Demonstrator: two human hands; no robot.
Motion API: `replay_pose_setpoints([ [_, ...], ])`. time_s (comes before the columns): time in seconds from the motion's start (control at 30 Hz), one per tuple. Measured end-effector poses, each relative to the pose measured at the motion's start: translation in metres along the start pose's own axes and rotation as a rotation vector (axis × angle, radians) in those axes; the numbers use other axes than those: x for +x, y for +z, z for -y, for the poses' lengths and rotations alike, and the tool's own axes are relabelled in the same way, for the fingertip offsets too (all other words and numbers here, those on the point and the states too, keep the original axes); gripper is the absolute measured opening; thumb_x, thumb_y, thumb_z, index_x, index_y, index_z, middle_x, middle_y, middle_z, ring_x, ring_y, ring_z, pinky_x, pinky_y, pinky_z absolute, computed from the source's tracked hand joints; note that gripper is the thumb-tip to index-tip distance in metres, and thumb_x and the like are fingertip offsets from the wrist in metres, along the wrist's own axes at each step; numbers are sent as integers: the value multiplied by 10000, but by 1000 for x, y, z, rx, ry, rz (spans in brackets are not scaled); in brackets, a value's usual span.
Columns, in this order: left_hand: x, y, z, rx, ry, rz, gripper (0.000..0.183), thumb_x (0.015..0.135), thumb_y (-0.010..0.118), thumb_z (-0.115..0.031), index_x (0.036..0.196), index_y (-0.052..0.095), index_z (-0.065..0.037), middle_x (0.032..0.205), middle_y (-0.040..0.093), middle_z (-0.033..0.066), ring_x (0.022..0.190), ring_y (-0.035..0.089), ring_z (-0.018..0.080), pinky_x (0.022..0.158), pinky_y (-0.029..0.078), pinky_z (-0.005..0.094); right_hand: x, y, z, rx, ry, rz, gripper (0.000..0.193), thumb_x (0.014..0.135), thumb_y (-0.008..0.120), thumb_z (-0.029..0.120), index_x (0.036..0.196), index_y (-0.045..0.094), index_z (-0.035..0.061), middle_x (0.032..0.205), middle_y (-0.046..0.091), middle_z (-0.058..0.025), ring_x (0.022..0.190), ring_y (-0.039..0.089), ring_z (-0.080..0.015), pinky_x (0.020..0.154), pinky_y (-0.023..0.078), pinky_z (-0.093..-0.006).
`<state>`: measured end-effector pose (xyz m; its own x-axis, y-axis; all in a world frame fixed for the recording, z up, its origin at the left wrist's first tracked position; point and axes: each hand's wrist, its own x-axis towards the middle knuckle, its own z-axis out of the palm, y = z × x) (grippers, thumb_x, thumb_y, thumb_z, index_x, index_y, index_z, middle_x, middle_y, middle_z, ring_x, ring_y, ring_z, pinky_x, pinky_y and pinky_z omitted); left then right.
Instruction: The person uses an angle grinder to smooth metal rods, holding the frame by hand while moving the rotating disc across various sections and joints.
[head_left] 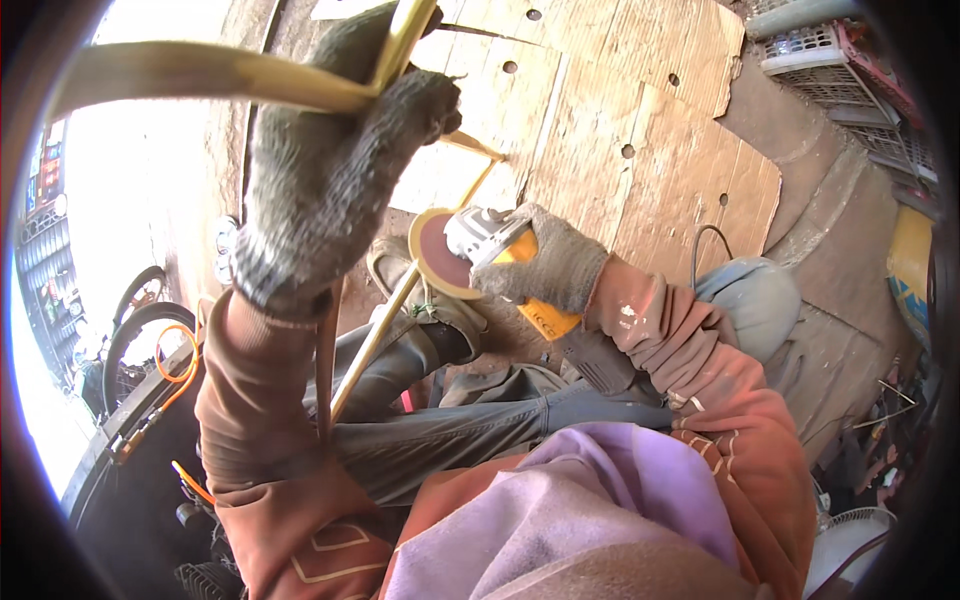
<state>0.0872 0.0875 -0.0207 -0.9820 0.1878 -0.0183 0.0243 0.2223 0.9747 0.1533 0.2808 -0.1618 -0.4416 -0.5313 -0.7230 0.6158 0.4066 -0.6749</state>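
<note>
Your left hand (330, 160) wears a grey knit glove and is closed tight around a yellow metal frame (300, 90) made of thin bars. You hold it up high, close to your face, where two bars meet. One long bar of it (385, 330) runs down past your knee. The frame looks stiff and hard, and likely light, since one hand lifts it. The bars are smooth, so they could slip; the joint you hold seems a good place to hang on.

Your right hand (545, 265), also in a grey glove, is closed around one grinder (490, 250) with a yellow body. Its round disc (435, 255) sits just beside the long bar; whether they touch, I cannot tell. The grinder likely feels heavy and shaky.

You see two gloves, one frame, one grinder. Brown cardboard (650, 150) with small round holes lies on the floor (830, 210).
</note>
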Motion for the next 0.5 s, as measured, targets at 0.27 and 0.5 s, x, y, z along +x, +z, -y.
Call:
replay_pose_setpoints([
  [0.27, 4, 7, -14, 44, -87, -49, 332, 918, 629, -111, 1207, 548, 29, 924, 669, 92, 874, 627, 155, 784, 501, 292, 19, -28, -13, 412, -65, -82, 328, 784, 775, 102, 1010, 574, -27, 766, 653, -100, 575, 578, -134, 520, 475, -281],
  [0.5, 5, 12, -17, 169, -103, -7, 393, 950, 554, -148, 1278, 502, 62, 800, 602, 75, 814, 602, 161, 786, 484, 305, 30, -38, -15, 437, -82, -39, 287, 792, 780, 150, 1013, 676, -1, 770, 664, -71, 574, 582, -118, 511, 467, -260],
])
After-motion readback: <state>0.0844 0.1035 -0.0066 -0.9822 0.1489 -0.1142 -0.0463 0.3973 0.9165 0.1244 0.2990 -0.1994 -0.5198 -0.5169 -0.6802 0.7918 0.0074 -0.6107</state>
